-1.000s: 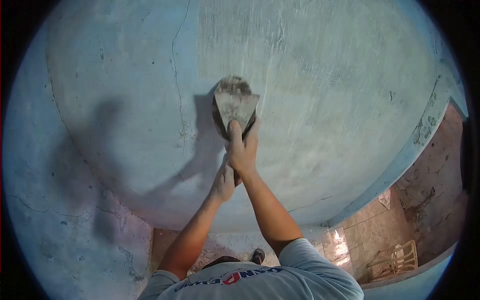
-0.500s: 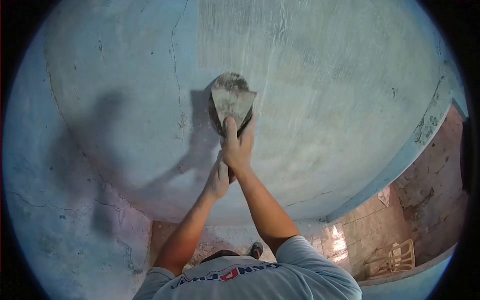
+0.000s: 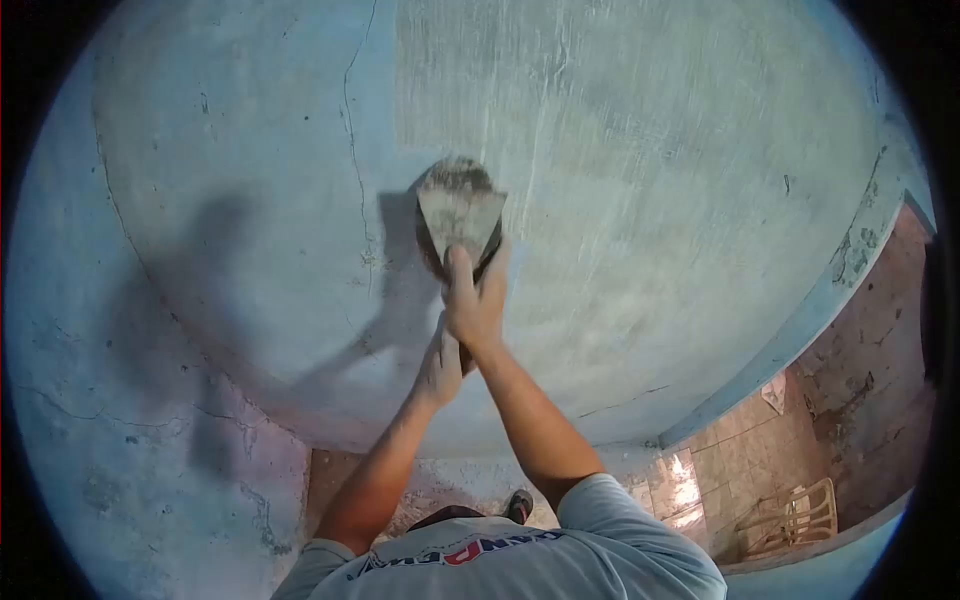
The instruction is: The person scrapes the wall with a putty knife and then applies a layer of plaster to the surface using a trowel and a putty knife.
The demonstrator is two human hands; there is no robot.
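Note:
My right hand [image 3: 477, 305] is closed round a putty knife [image 3: 463, 217] with a flared, plaster-smeared blade, its thumb lying along the blade's narrow base. Right behind that blade is a dark, round-ended trowel [image 3: 458, 177] coated with grey paste, which overlaps the wall in this view. My left hand [image 3: 438, 368] is lower, closed at a brownish handle below the trowel, its fingers partly hidden by my right wrist. Pale filler streaks cover the blue wall [image 3: 650, 230] to the right of the tools.
A long crack [image 3: 352, 130] runs down the wall left of the tools. At lower right, an opening shows a tiled floor [image 3: 735, 460] and a cream plastic chair [image 3: 800, 520]. A shoe [image 3: 519, 505] shows below my arms. Shadows fall on the left wall.
Both hands and the two tools have shifted slightly lower in the view. The putty knife's blade has moved a little down and left, baring more of the trowel's top.

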